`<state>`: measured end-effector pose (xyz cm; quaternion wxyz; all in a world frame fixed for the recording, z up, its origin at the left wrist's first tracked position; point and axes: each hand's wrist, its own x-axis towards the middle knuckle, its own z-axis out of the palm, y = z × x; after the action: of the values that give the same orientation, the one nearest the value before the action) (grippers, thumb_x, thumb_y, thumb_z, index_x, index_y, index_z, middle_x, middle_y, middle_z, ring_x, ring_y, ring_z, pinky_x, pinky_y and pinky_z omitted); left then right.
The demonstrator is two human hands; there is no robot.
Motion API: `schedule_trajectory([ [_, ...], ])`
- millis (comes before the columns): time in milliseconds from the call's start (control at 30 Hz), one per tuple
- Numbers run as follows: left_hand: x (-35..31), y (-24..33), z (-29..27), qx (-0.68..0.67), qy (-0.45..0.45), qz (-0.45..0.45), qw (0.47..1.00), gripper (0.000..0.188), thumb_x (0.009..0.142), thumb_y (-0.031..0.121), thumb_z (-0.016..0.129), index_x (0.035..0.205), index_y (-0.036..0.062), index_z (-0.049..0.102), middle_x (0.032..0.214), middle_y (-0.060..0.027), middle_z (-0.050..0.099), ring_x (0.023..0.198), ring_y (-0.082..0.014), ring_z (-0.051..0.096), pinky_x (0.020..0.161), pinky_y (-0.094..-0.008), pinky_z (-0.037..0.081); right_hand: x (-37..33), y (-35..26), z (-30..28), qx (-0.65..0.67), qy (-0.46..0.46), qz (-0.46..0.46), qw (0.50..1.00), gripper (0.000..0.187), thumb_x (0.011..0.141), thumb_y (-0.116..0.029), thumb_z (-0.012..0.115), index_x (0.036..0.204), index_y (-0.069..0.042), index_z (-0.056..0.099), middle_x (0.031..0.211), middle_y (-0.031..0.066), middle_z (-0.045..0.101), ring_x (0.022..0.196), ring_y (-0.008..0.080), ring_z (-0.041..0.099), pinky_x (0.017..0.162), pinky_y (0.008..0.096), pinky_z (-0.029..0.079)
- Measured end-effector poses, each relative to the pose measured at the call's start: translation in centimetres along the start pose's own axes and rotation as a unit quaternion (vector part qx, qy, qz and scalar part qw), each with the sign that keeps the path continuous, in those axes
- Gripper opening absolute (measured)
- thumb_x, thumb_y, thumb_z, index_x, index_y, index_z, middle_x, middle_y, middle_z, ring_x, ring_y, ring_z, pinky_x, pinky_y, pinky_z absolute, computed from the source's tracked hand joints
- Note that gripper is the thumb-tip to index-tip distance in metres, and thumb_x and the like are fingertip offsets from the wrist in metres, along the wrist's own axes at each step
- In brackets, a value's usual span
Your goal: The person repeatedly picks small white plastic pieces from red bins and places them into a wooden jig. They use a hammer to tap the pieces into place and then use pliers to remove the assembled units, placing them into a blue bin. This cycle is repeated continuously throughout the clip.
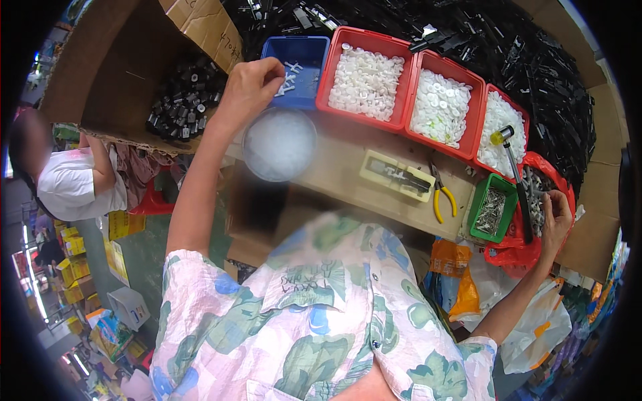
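Listing by size: workbench (348,167); red bins (364,80) heaped with white parts; blue bin (304,57), nearly bare, left hand (251,83) pinched on a white piece (289,79) there; right hand (555,220) curled into metal parts (535,190), grip unclear.

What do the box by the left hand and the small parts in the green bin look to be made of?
The box near the left hand looks like brown corrugated cardboard: matte, with folded flaps. The parts in the green bin look like metal: thin, grey, glinting pieces, though too small to be sure. The bin itself seems to be glossy moulded plastic.
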<state>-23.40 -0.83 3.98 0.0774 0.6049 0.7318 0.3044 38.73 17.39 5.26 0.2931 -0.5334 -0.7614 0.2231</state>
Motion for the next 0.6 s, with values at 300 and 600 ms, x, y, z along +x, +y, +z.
schedule_trajectory([
  [300,-3.8,1.4,-0.2,0.031,-0.070,0.071,0.995,0.010,0.080,0.004,0.072,0.087,-0.0020,0.073,0.081,-0.0164,0.069,0.075,-0.0326,0.068,0.069,-0.0394,0.053,0.4,-3.2,2.0,0.038,-0.016,-0.015,0.999,0.012,0.098,-0.010,0.066,0.102,0.000,0.064,0.088,-0.0010,0.061,0.079,0.0058,0.055,0.072,0.0213,0.045],
  [600,-4.2,0.8,2.2,0.034,-0.086,0.095,0.991,0.009,0.080,0.003,0.072,0.086,-0.0028,0.071,0.082,-0.0169,0.068,0.077,-0.0340,0.067,0.070,-0.0409,0.053,-0.6,-5.9,2.1,0.009,-0.011,-0.014,1.000,0.011,0.098,-0.009,0.066,0.103,0.001,0.064,0.089,-0.0011,0.062,0.082,0.0055,0.056,0.073,0.0214,0.046],
])
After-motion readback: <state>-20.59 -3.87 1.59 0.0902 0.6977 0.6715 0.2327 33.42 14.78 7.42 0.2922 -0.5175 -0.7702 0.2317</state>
